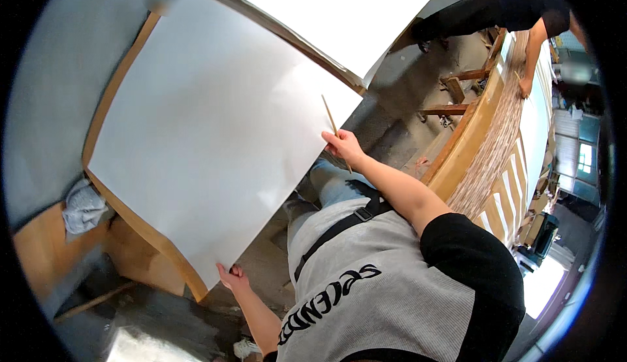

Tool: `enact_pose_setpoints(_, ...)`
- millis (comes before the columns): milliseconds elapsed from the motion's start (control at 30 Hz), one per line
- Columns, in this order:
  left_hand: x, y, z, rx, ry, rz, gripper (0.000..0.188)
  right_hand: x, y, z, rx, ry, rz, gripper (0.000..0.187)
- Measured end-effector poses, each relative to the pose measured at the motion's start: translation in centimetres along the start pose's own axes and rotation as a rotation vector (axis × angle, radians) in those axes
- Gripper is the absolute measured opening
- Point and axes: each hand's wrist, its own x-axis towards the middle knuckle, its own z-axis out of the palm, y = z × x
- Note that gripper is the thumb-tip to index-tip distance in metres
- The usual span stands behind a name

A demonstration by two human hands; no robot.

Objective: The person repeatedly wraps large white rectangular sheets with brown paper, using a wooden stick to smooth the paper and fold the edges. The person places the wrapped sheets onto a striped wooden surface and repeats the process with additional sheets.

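A large white sheet spreads in front of me, its near edge running between my two hands. My left hand is closed on the sheet's near left corner, thumb on top. Farther right along the same edge, my right hand pinches the sheet near its other corner. A thin brown stick also passes between the right hand's fingers and sticks out on both sides; whether it is a pencil or a brush, I cannot tell. A brown sheet or board shows under the white sheet's left border.
Beyond lies a stack of white sheets. To the right, a long workbench bears brown strips, where a co-worker's hand rests with a thin stick. A crumpled grey cloth and brown panels are at the left.
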Motion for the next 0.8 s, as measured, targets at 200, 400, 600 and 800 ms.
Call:
enact_pose_setpoints(200, -7.5, 9.1, 5.1, 0.048, 0.051, 0.367, 0.031, -0.7, -2.8, -1.1, -0.258, -0.056, -0.176, 0.032)
enact_pose_setpoints(400, -16.3, 16.8, 20.3, 0.217, -0.693, 0.696, 0.043, -2.8, -9.5, -3.1, 0.093, -0.111, -0.232, 0.021)
enact_pose_setpoints(600, -30.1, 15.0, 35.6, 0.156, -1.261, 1.089, 0.039, -10.2, -17.8, -8.3, 0.339, -0.145, -0.288, 0.017)
enact_pose_setpoints(800, -43.5, 10.5, 38.9, -0.050, -1.748, 1.134, 0.035, -25.0, -17.4, -14.9, 0.519, 0.080, -0.561, 0.022)
